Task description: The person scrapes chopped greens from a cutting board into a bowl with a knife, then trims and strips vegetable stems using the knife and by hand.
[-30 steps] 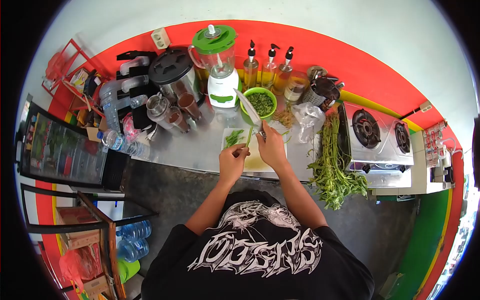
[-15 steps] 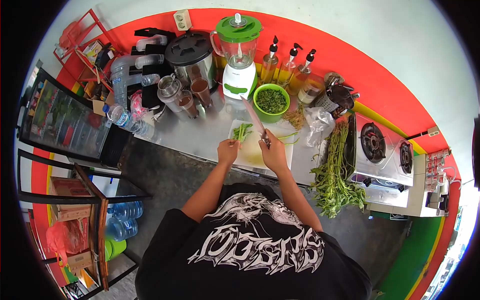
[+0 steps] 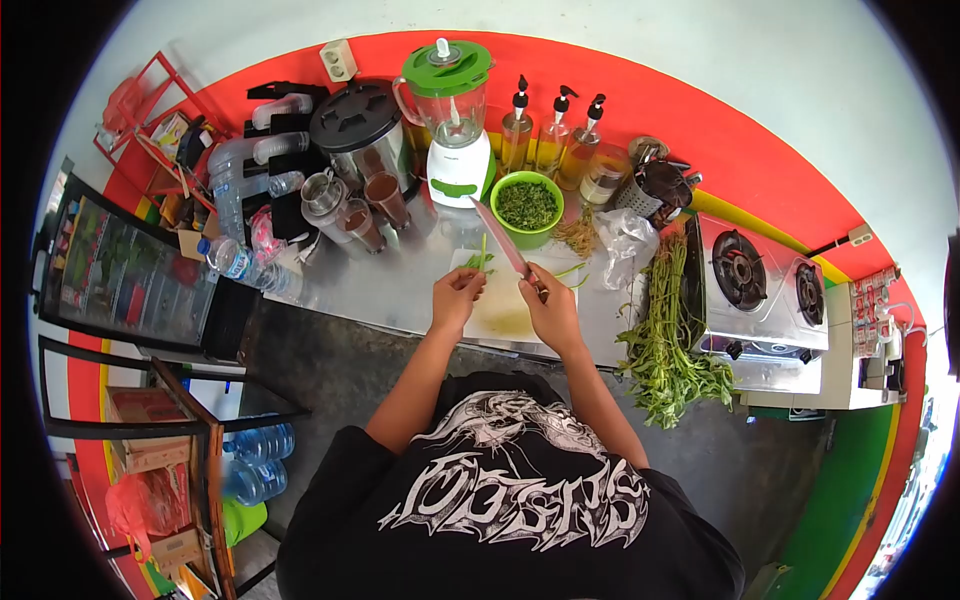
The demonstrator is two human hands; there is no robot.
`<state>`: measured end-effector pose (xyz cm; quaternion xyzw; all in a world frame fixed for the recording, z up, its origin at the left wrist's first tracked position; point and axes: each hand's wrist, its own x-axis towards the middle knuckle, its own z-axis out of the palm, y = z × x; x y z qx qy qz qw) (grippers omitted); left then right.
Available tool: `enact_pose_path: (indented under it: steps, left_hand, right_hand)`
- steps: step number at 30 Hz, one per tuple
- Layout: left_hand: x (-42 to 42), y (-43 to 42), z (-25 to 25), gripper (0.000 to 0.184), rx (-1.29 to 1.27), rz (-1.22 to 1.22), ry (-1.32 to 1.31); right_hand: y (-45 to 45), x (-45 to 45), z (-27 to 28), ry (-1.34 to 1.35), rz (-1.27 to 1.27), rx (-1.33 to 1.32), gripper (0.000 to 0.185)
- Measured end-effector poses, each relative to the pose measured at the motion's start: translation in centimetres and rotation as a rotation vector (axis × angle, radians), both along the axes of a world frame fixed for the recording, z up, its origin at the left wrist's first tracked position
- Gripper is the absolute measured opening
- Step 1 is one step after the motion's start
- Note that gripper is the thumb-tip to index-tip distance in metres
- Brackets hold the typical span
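Observation:
My right hand (image 3: 552, 308) is wrapped round the handle of a kitchen knife (image 3: 500, 238), its long blade pointing up and left toward the blender. My left hand (image 3: 457, 298) pinches a short green stem (image 3: 484, 250) that stands up from the fingertips. Both hands are over a pale cutting board (image 3: 508, 322) with a yellow-green stain. Some green leaves (image 3: 472, 261) lie on the board beyond my left hand, and a thin stem (image 3: 572, 270) lies past my right hand. Behind the knife, a green bowl (image 3: 530, 237) holds chopped greens (image 3: 528, 205).
A bunch of leafy stems (image 3: 665, 340) hangs over the counter edge beside the gas stove (image 3: 750, 285). A plastic bag (image 3: 628, 245), pump bottles (image 3: 553, 140), a blender (image 3: 460, 165), and brown-filled glasses (image 3: 386, 200) line the steel counter (image 3: 400, 280).
My left hand has lifted slightly and turned, with a stem now upright in its fingers. The knife stays in my right hand at a similar tilt. The camera view has shifted a little.

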<state>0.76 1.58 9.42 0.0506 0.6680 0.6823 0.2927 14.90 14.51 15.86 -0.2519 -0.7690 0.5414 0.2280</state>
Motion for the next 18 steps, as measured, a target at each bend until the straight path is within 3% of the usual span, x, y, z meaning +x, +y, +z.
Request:
enact_pose_path:
  steps: [4, 7, 18]
  left_hand:
    - [1.4, 1.1, 5.6, 0.019, 0.318, -0.097, -0.204]
    - [2.0, 1.1, 8.4, 0.018, 0.408, -0.156, -0.227]
    - [1.7, 0.5, 10.3, 0.013, 0.451, -0.253, -0.389]
  right_hand:
    - [-0.6, 0.5, 0.9, 0.004, -0.019, -0.13, 0.035]
    - [-1.2, 1.4, 1.4, 0.073, -0.008, -0.188, 0.032]
    - [-2.4, 3.9, 3.6, 0.117, 0.06, -0.094, 0.037]
